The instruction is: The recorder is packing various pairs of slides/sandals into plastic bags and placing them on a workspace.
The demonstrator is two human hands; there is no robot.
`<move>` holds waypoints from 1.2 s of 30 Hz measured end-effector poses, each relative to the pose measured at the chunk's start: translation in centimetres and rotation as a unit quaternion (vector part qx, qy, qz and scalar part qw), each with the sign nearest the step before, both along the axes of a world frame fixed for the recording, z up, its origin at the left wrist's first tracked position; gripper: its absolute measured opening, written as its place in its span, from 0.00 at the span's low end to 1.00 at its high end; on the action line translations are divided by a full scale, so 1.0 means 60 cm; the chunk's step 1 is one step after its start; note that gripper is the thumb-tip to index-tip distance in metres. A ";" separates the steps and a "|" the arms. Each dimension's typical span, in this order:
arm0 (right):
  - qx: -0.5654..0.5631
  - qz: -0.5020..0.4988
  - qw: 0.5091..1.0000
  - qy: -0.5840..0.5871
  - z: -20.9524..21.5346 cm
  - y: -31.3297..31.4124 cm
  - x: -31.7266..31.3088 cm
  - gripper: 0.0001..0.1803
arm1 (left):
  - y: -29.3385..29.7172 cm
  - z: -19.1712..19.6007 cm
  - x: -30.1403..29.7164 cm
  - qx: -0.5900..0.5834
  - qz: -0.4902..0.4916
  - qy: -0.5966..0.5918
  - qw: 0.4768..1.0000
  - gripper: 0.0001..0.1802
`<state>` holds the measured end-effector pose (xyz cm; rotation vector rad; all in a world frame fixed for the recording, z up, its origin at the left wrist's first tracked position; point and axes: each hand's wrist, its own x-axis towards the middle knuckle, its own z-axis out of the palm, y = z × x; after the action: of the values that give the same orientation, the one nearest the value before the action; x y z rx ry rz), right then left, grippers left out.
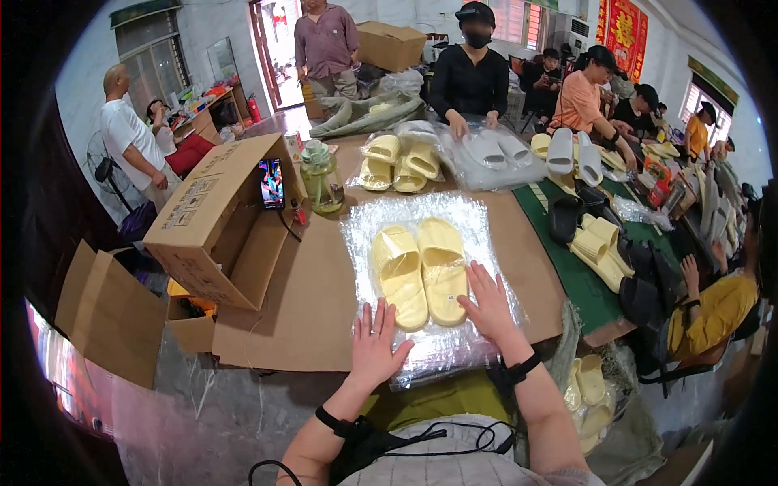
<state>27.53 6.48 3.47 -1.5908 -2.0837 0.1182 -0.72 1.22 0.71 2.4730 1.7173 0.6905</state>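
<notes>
Packing bench, mid-shift: pair of pale yellow slide sandals (pixel 420 271) lies side by side inside clear plastic bag (pixel 429 283) on cardboard-covered table (pixel 308 308). Left hand (pixel 374 344) flat on bag's near edge, fingers spread, grasping nothing. Right hand (pixel 489 304) flat beside right sandal's heel, fingers extended, pressing film. Step judged: smoothing bag around bagged pair. Next move likely calls for folding loose near edge under. Open carton (pixel 215 219) left; co-workers beyond.

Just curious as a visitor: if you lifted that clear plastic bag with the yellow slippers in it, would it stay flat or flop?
Probably flop: the clear plastic bag looks thin and crinkled. Its glossy film may be slippery. The yellow slippers look like light foam, so they might slide inside.
</notes>
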 end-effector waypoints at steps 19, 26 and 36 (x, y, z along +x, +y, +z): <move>0.039 -0.119 0.991 -0.051 0.055 0.112 -0.182 0.24 | -0.004 0.000 -0.001 -0.037 -0.002 0.012 0.999 0.48; 0.025 -0.127 0.991 -0.036 0.030 0.140 -0.207 0.15 | -0.002 -0.002 -0.003 -0.033 0.000 0.009 0.999 0.47; 0.030 -0.139 0.988 0.056 0.003 0.158 -0.180 0.11 | 0.002 -0.018 -0.003 -0.033 0.007 -0.006 0.999 0.56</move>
<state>16.73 15.94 3.65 -1.7758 -1.7461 0.0455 -0.93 1.35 -0.39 2.4106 1.7247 0.6383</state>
